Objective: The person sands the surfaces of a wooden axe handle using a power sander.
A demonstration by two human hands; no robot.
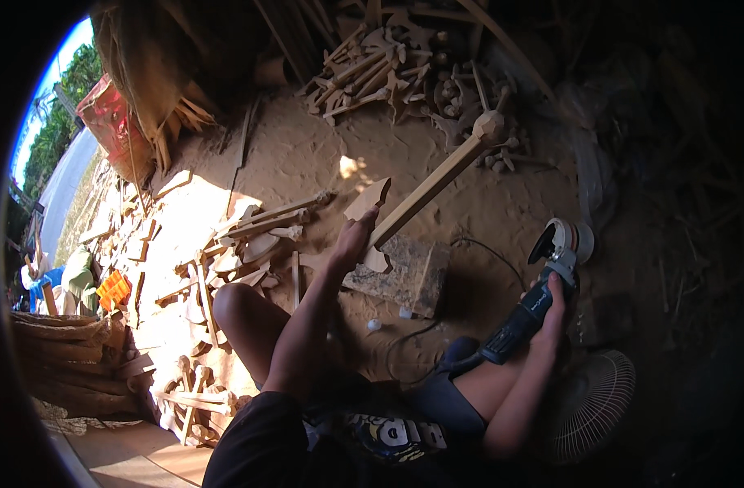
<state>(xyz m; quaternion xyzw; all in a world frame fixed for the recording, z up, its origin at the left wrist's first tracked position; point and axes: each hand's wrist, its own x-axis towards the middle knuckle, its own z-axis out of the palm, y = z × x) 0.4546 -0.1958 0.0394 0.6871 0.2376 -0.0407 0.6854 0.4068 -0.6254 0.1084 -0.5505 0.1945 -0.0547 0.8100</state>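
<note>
My left hand [353, 237] is closed around the blade end of an unpainted wooden axe [430, 189]. Its pale curved blade edges stick out on both sides of my fingers. The long squared handle slants away up and right, ending in a faceted knob. My right hand [554, 313] grips a dark angle grinder [518, 320] by its body, over my right thigh. The grinder's round disc [561, 241] points upward, apart from the axe. Motion of the disc cannot be made out.
A worn wooden block [408, 272] stands on the dusty ground below the axe. A cord [498, 250] runs behind it. Carved wooden pieces [258, 228] lie at left, with another heap [380, 73] at the far side. A fan [597, 407] stands at lower right.
</note>
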